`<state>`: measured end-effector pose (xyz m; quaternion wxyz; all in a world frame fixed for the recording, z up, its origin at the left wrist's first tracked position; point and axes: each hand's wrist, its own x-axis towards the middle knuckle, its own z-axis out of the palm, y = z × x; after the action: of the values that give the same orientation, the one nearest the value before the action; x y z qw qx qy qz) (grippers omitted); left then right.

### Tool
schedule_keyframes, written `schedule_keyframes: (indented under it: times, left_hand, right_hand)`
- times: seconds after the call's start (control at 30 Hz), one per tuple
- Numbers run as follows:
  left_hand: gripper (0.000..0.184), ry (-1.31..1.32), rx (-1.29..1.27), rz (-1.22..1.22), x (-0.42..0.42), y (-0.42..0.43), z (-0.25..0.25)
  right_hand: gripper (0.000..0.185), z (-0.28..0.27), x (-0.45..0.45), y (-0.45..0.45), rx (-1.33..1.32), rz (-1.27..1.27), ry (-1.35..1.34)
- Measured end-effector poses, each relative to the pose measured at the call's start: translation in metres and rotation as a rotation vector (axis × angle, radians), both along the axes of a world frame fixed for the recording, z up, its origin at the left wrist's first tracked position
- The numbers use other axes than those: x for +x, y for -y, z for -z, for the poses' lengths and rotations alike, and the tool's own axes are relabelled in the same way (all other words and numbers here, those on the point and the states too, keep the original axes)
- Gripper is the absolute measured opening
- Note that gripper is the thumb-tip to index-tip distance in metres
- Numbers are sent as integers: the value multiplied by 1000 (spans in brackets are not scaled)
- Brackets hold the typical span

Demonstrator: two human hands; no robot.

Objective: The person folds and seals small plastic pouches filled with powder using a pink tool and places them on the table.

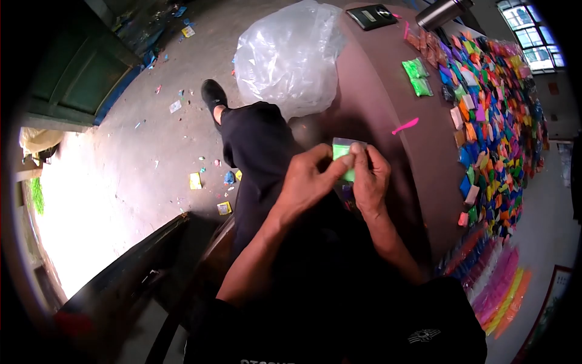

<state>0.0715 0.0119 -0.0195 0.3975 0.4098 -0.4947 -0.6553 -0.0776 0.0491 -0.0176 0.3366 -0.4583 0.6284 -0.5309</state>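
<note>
Between my two hands, above my lap, is a small clear plastic packet [341, 149] with bright green contents. My left hand [312, 177] pinches its left side between thumb and fingers. The thumb and fingers of my right hand [370, 173] close on the packet's right side, near the top. Part of the packet is hidden behind the fingers. On the brown table to the right lie similar green packets [418, 77] and a pink plastic knife-like strip [405, 125].
A big clear plastic bag [288, 57] stands beside the table [424, 176]. Many colourful packets [491, 133] are heaped on the table's far side. A phone [371, 16] and a metal bottle [444, 12] are at the top. Scraps [195, 181] litter the floor.
</note>
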Motion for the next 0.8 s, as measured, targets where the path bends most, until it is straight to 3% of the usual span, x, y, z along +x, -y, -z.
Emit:
schedule_keyframes:
  times: [0.17,0.37,0.57,0.67,0.8]
  left_hand:
    - [43,145,-7,113,7,6,-5]
    - [33,44,-173,-47,2,0,9]
    - [39,91,-235,-41,2,3,9]
    - [42,316,-252,101,5,4,4]
    - [37,193,-303,33,-3,0,15]
  right_hand:
    - [29,-5,15,10,-21,80,16]
    - [47,-8,22,12,197,71,77]
    - [43,15,11,12,102,102,181]
    - [43,17,9,13,69,159,297]
    - [43,17,5,14,113,171,253]
